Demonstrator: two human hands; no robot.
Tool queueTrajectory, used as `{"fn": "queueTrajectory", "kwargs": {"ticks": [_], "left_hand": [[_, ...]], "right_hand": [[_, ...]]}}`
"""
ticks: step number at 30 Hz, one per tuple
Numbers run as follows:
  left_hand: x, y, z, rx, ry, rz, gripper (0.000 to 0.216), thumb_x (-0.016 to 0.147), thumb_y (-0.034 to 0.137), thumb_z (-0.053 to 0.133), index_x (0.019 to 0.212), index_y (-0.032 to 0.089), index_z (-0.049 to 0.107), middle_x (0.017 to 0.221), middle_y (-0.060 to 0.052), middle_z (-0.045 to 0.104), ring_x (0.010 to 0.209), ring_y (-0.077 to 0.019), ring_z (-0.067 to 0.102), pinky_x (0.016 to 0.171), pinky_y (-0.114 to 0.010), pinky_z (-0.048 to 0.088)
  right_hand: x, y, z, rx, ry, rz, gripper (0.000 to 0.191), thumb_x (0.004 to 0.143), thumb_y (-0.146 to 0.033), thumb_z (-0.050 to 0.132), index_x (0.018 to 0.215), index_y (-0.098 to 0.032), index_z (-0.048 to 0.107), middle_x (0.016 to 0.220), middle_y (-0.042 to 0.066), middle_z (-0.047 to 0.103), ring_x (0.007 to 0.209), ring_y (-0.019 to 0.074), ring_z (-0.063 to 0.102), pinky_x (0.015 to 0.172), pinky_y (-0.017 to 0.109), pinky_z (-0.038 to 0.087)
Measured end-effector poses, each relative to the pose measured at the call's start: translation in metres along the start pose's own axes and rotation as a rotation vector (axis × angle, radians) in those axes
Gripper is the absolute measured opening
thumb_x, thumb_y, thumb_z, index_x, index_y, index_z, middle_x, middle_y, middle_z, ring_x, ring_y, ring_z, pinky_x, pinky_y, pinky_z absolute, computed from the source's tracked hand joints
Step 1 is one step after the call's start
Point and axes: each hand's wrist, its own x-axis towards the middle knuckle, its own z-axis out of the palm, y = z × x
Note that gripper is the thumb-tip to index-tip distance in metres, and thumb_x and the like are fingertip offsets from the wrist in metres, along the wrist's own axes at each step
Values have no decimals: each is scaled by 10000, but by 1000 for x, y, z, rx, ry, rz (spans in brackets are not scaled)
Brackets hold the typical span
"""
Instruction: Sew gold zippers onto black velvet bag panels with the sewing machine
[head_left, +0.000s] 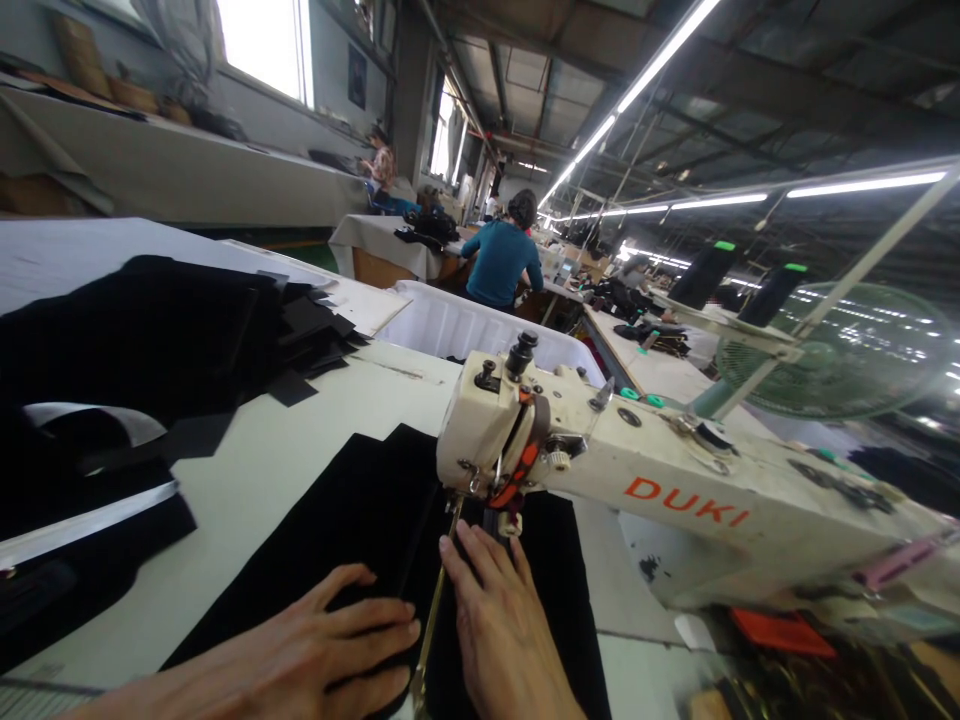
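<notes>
Your left hand (337, 640) rests on black fabric (322, 525), grip spread. Your right hand (499, 620) rests beside the gold strip (432, 625), grip spread too.

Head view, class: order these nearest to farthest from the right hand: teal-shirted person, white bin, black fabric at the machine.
1. Black fabric: under the right hand.
2. White bin: beyond the machine.
3. Teal-shirted person: beyond the bin.
</notes>
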Motion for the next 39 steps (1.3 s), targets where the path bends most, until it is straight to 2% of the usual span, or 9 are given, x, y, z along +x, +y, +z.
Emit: {"fn": "queueTrajectory", "kwargs": {"ticks": [3,8,12,18,24,28,32,36,39], "left_hand": [[10,-9,-13,-131,-167,112,598,905,362,625,1462,230,452,1386,-61,606,1259,-224,591,1105,-315,393],[11,-3,-4,-117,-5,-81,571,851,392,679,1389,269,535,1338,-38,649,1233,-241,610,1177,-385,292],[12,-7,-12,-78,-140,-41,685,874,475,659,1486,266,433,1436,-58,558,1280,-245,573,1143,-381,369],[14,-18,-18,-39,-187,-94,831,800,486,761,1512,263,395,1483,-60,499,1331,-273,518,1119,-397,419],[23,-24,-21,28,-192,-104,766,744,526,799,1401,219,552,1429,-108,552,1272,-312,573,1074,-430,463],[26,-33,-19,65,-119,-71,742,781,637,722,1369,205,587,1377,-137,601,1226,-305,613,1067,-424,466],[24,-46,-9,92,-117,-59,763,787,660,707,1380,195,583,1369,-172,603,1224,-324,611,1084,-447,444],[21,-60,0,26,-147,-75,817,810,687,667,1460,222,493,1434,-180,540,1296,-343,544,1148,-491,353],[22,-61,4,14,-174,-100,747,860,587,678,1479,226,467,1469,-169,505,1341,-344,493,1171,-497,315]], "right_hand": [[-2,0,2,32,33,-9,719,741,12,446,1388,-281,561,1442,33,548,1290,268,559,1091,607,408],[-12,9,4,108,93,-77,692,705,-31,488,1315,-331,620,1320,32,650,1220,244,614,1095,571,414],[-20,19,-1,150,10,-167,679,666,-33,511,1239,-369,652,1211,-2,702,1130,198,666,1094,455,444],[-18,17,-3,144,13,-200,672,643,-32,507,1204,-374,652,1155,-15,723,1049,188,694,1068,417,466],[-7,4,6,182,190,-43,534,623,-67,509,1051,-333,686,1061,-30,743,1011,197,701,1124,462,391],[1,3,6,169,156,-16,596,612,-49,495,1105,-319,695,1081,-18,745,1027,216,696,1121,475,397],[7,6,-2,206,107,24,610,664,-31,486,1166,-311,691,1157,5,726,1078,249,679,1112,555,390],[13,7,-11,294,104,71,465,806,-65,508,1168,-297,683,1173,30,720,1099,263,671,1110,607,367],[21,3,-11,291,120,180,341,857,-163,626,1192,-219,660,1159,89,717,1091,296,663,1095,600,390]]}}
